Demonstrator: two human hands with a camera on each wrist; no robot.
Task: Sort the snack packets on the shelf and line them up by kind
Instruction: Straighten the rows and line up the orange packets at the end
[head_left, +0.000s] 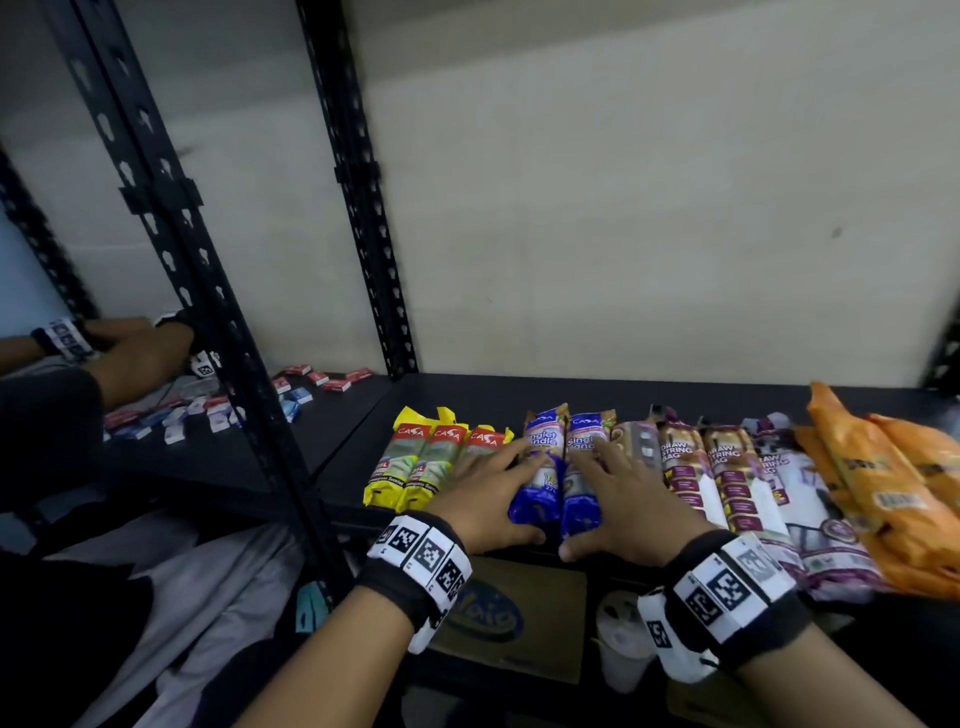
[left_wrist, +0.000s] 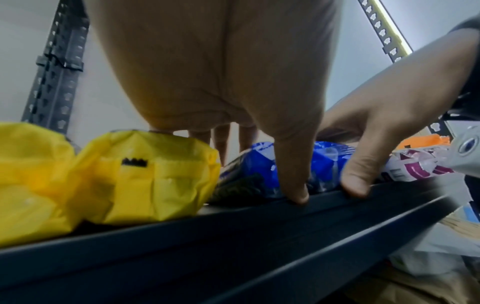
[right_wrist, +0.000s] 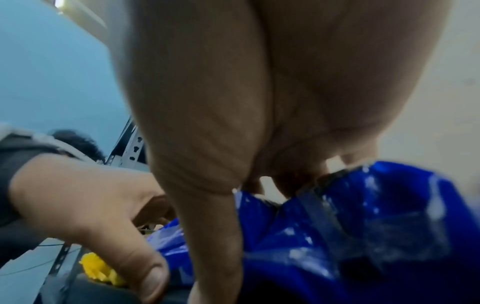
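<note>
- The fingers (head_left: 524, 457) of the left hand (head_left: 488, 493) are laid fairly straight over the two blue packets (head_left: 558, 473), thumb at their near end; the right hand (head_left: 623, 499) is spread likewise, nothing being gripped.
- The pair is best squared with light, even pressure and drawn flush to the shelf (left_wrist: 233, 236) edge, between the yellow packets (head_left: 415, 467) and the purple draw-string packets (head_left: 727, 478).
- Both thumbs on the shelf lip are shown only by the left wrist view; the orange packets (head_left: 883, 483) at the row's end are seen whole only from the head.

I see my left hand (head_left: 485, 486) and right hand (head_left: 618, 499) resting side by side on two Singlet Handle packets (head_left: 558, 470), between CASA packets (head_left: 431, 462) leftward and Draw String Bag packets (head_left: 722, 473) rightward, on the shelf (head_left: 467, 395).
</note>
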